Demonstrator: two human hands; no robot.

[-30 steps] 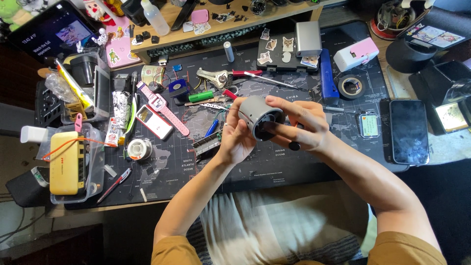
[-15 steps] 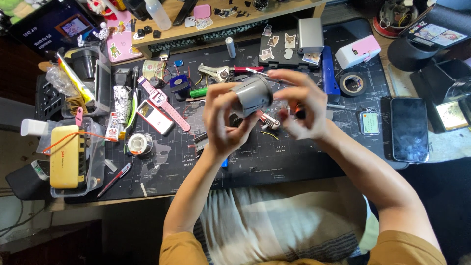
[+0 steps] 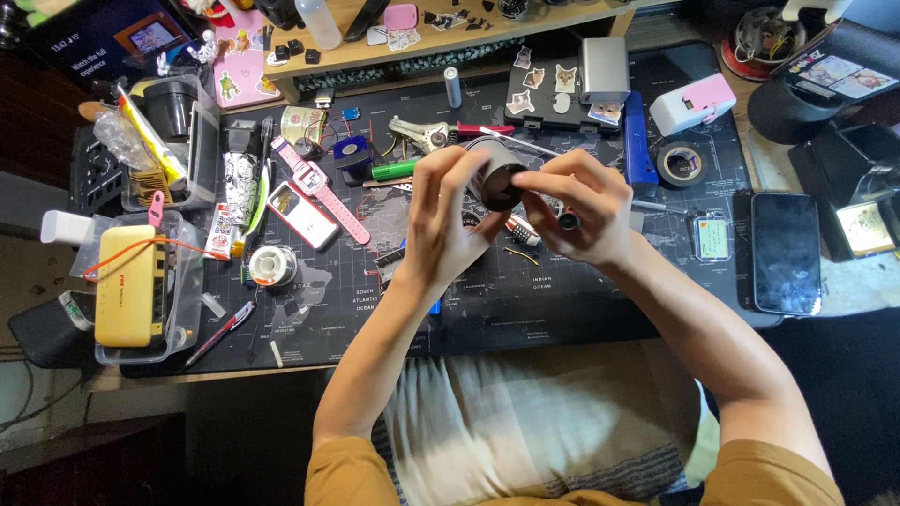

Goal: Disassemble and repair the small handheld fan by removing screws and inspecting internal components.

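Hands meet above the middle of a cluttered counter covered by a dark mat printed with a world map. The left hand grasps a small grey cylinder, fingers wrapped round its body so that its dark open end faces the right hand. The right hand pinches at that dark end with thumb and forefinger, and also grips a thin black tool whose tip pokes out below its fingers; what kind of tool it is cannot be told. The cylinder is held in the air, clear of the mat, between the two hands. Just under them a short silver-and-red part lies on the mat. Left of the hands lie a pink wristwatch, a spool of solder wire, a green marker and a red-and-black pen. At the far left a clear plastic bin holds a yellow box looped with an orange band. Behind the hands sit metal pliers, a grey box, a blue bar-shaped object and a roll of black tape. A pink-and-white device stands beyond the tape, and a dark smartphone lies face up at the right edge of the mat, well apart from the hands.
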